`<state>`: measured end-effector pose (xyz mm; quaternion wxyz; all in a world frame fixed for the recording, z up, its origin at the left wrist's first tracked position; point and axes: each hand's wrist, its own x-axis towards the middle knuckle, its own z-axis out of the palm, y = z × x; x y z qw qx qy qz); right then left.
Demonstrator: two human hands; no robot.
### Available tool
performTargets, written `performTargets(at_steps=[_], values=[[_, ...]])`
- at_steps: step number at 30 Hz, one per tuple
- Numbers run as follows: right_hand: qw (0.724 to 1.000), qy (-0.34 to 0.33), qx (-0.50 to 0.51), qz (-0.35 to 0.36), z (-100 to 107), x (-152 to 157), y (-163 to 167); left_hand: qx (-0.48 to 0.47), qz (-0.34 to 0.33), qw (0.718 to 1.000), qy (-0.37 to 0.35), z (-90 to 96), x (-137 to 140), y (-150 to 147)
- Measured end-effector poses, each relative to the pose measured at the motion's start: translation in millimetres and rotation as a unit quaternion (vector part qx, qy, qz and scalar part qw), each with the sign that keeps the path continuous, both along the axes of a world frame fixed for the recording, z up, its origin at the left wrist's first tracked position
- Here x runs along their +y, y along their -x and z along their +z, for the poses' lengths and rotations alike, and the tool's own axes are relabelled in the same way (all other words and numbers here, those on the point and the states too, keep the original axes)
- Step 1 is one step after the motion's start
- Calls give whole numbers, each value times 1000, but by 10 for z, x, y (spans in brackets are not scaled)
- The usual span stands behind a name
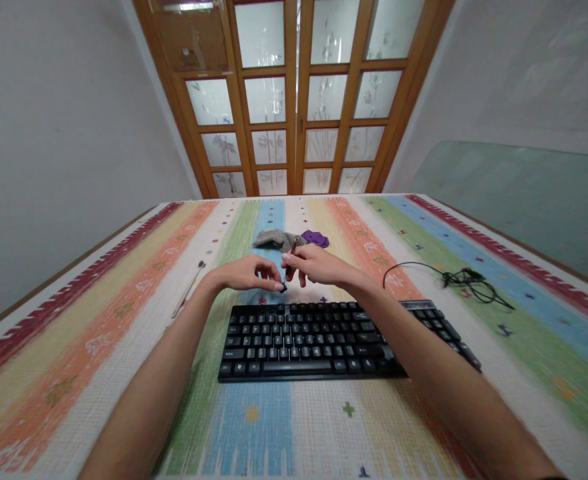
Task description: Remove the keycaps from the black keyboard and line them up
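Note:
My left hand (252, 272) is closed, its thumb and fingertips pinching a small black keycap (283, 289) just beyond the keyboard's far edge. My right hand (318, 264) is wrapped round a thin, dark, stick-like tool (287, 272), its tip pointing down at the keycap. The tool's exact kind is too small to make out. Below both hands lies a black keyboard (294, 367), its right part covered by my right forearm. Beyond my hands a crumpled grey cloth (273, 239) rests beside a purple cloth (316, 238), partly behind my right hand.
Left of my left hand lies a slim white-handled brush (190, 287) with a dark head. A black cable (467, 279) sits coiled on the right. The striped tablecloth (104, 347) covers the table, with wooden glass-paned doors (294, 100) beyond it.

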<state>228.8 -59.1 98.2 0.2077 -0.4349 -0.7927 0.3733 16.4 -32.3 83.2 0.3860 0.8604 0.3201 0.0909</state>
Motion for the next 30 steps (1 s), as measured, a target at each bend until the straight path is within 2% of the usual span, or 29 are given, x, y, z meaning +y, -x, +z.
performTargets(at_steps=[4, 12, 22, 30], values=[[999, -33, -21, -4, 54, -35, -1, 25, -2, 1000, 0, 0, -5, -31], [997, -65, -33, 3, 115, -83, -6, 3, -7, 1000, 4, 5, -14, -27], [994, -91, -24, 48, 90, -46, -41, -59, 11, 996, 69, -61, 33, 28], [994, -90, -30, 47, 46, -33, -17, -63, 31, 997, 35, -84, 36, 12]])
